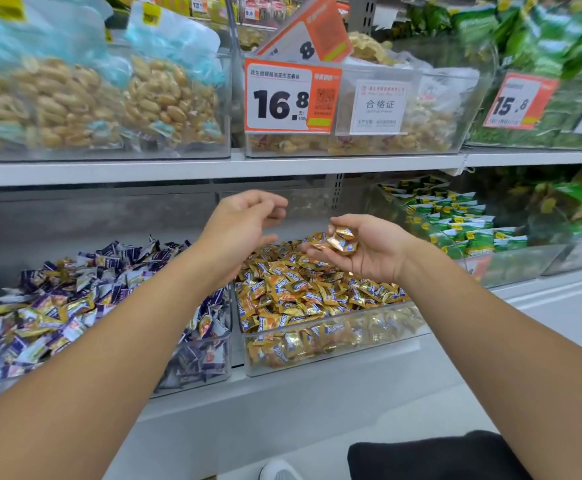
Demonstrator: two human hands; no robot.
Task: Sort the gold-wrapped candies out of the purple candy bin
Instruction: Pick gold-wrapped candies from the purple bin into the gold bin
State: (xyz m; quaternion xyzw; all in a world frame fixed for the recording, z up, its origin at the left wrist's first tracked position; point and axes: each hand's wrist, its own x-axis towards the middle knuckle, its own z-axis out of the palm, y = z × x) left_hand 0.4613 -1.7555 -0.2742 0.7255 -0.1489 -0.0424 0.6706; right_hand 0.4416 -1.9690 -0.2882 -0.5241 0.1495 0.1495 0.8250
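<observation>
A clear bin of purple-wrapped candies stands on the lower shelf at the left, with several gold-wrapped candies mixed into its pile. Right beside it stands a clear bin of gold-wrapped candies. My right hand hovers palm up over the gold bin and cups a few gold-wrapped candies in its curled fingers. My left hand hangs in the air above the gap between the two bins, fingers loosely curled and holding nothing.
A bin of green-wrapped packets stands to the right on the same shelf. The upper shelf carries clear bins of peanuts and snacks with price tags. A shoe and dark trouser leg show at the bottom.
</observation>
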